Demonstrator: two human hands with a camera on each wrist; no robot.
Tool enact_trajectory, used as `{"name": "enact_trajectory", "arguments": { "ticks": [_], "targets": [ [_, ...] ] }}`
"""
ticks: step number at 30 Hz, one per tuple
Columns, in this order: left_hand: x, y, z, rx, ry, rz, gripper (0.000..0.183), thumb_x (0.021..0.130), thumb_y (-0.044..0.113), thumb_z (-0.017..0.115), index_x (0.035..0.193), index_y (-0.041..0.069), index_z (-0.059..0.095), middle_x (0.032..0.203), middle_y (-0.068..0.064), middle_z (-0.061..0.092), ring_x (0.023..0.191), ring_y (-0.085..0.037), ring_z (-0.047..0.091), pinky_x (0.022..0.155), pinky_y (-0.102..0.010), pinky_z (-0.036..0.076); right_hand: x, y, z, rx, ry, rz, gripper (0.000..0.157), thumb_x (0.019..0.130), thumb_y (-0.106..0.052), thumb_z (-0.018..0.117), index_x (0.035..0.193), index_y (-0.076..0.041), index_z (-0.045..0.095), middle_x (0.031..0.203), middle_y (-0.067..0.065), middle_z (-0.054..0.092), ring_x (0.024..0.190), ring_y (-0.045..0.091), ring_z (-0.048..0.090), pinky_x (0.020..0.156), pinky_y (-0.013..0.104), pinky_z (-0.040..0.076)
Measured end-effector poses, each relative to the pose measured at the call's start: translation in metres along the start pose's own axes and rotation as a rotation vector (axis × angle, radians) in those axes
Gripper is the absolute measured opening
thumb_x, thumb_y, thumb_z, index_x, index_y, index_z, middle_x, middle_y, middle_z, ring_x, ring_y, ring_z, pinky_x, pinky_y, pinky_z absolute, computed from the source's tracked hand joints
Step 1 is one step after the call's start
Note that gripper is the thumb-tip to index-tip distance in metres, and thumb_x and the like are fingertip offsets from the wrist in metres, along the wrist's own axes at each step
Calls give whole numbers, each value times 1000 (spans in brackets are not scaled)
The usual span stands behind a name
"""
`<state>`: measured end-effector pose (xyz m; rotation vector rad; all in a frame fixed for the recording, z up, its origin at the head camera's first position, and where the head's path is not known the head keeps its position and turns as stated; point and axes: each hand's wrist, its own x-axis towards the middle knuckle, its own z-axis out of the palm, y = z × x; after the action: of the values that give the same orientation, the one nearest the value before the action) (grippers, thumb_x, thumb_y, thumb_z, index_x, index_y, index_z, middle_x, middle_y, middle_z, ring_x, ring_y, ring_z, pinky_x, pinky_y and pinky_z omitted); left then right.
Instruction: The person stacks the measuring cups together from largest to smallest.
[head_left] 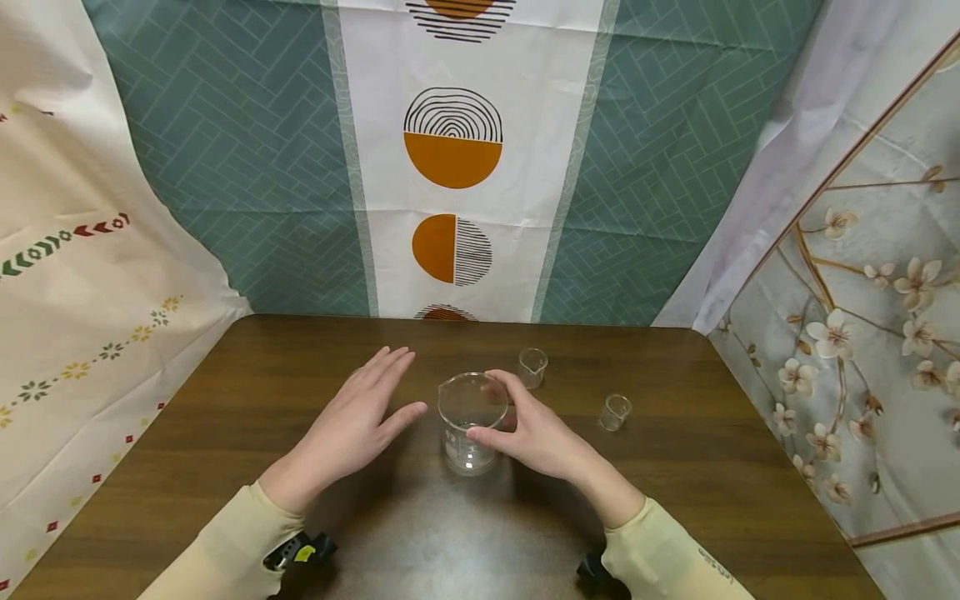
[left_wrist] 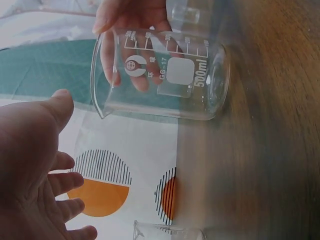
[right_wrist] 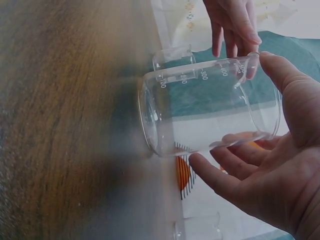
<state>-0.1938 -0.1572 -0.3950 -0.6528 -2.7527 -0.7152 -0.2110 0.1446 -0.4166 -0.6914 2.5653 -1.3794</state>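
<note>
A clear glass beaker (head_left: 468, 457) marked 500ml stands upright at mid-table. My right hand (head_left: 536, 433) holds it by the upper part, thumb on the near side and fingers around the far right side. In the left wrist view the white scale and label of the beaker (left_wrist: 180, 70) show, with the right hand's fingers visible through the glass. My left hand (head_left: 352, 425) is held to the beaker's left, fingers extended, apart from the glass. The right wrist view shows the beaker (right_wrist: 200, 110) between the right thumb and fingers.
Two small glass beakers stand to the right, one farther back (head_left: 532, 368) and one nearer (head_left: 616, 412). Another small beaker (right_wrist: 172, 57) appears on the left side, hidden behind the left hand in the head view. Patterned cloths (head_left: 285, 167) border the brown wooden table (head_left: 225, 433).
</note>
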Motion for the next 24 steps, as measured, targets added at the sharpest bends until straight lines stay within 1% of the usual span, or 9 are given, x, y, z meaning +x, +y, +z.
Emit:
{"name": "enact_trajectory", "arguments": {
  "ticks": [5,13,18,24],
  "targets": [
    [0,-3,-1,16,13,5,83,107,45,74,170,3,38,176,-17,36,167,-40,21,128,-67,22,0,-1,0,11,-2,-1,88,97,-47,86,166,-24,37,158,6,58,141,27,60,107,48,54],
    [0,-8,-3,47,27,-2,83,107,44,74,169,1,39,174,-20,38,166,-42,22,128,-67,22,-1,0,0,12,-4,4,89,97,-48,86,166,-24,36,159,7,57,139,31,62,106,50,55],
    [-1,-11,-3,64,29,-9,83,107,42,75,168,-1,39,174,-21,38,165,-44,23,128,-68,22,-1,-1,0,7,-6,11,89,96,-49,87,166,-24,37,158,6,57,134,29,65,104,49,56],
    [-1,-14,-4,90,28,-5,83,107,43,74,168,-2,40,173,-22,39,164,-45,24,127,-69,23,-2,-2,0,7,-9,12,89,96,-48,87,166,-24,36,158,6,58,135,29,64,105,49,56]
  ]
}}
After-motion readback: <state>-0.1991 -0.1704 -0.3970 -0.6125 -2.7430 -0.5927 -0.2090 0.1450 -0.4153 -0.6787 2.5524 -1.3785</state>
